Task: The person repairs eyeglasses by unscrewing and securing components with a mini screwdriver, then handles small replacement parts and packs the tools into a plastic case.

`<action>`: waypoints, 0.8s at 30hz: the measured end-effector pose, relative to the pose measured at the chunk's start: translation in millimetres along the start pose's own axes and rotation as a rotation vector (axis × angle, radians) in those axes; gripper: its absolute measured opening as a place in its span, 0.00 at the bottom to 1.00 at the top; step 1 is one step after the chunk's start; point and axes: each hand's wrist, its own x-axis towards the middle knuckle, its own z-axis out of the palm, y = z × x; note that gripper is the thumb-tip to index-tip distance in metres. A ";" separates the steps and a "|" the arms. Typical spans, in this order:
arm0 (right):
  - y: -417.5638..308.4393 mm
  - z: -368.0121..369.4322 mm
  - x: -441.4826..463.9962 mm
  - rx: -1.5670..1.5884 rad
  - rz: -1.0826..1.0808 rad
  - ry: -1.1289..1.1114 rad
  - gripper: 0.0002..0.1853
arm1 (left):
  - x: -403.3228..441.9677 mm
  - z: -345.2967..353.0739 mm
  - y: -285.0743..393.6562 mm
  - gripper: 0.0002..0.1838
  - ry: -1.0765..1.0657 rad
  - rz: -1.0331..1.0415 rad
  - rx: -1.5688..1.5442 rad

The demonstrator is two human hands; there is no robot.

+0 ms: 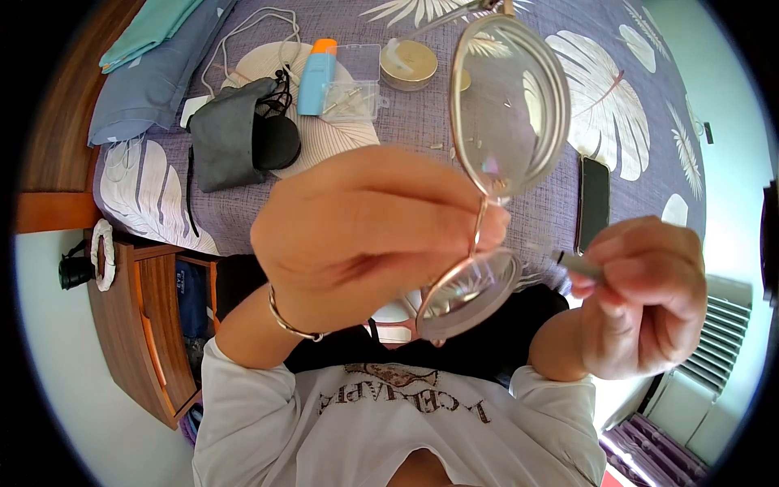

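Observation:
My left hand (pixel 373 223), with a bracelet at the wrist, is closed on a pair of thin gold-framed eyeglasses (pixel 568 105), gripping them near the bridge. One round lens stands above my fingers and the other tilts below them. To the right, my right hand (pixel 645 296) pinches a short grey stick (pixel 580 266) with a dark end. The stick is apart from the glasses, and its exact kind cannot be made out. Small pale bits (pixel 438 148) lie on the bedsheet beyond my left hand.
On the patterned bedsheet (pixel 519 227) are a clear plastic box (pixel 350 101) with small parts, a blue bottle (pixel 315 85), a round gold container (pixel 408 66), a grey pouch (pixel 223 134), a white cable (pixel 243 24) and a phone (pixel 594 203). An open wooden drawer (pixel 162 325) is at left.

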 end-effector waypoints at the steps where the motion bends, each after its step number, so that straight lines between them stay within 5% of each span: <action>1: -2.4 1.0 -0.5 0.011 -0.009 -0.007 0.07 | -1.0 0.7 0.8 0.07 0.005 -0.004 -0.014; 24: -16.3 8.2 0.1 -0.083 0.122 0.064 0.07 | -3.2 3.2 1.6 0.11 0.016 -0.011 -0.039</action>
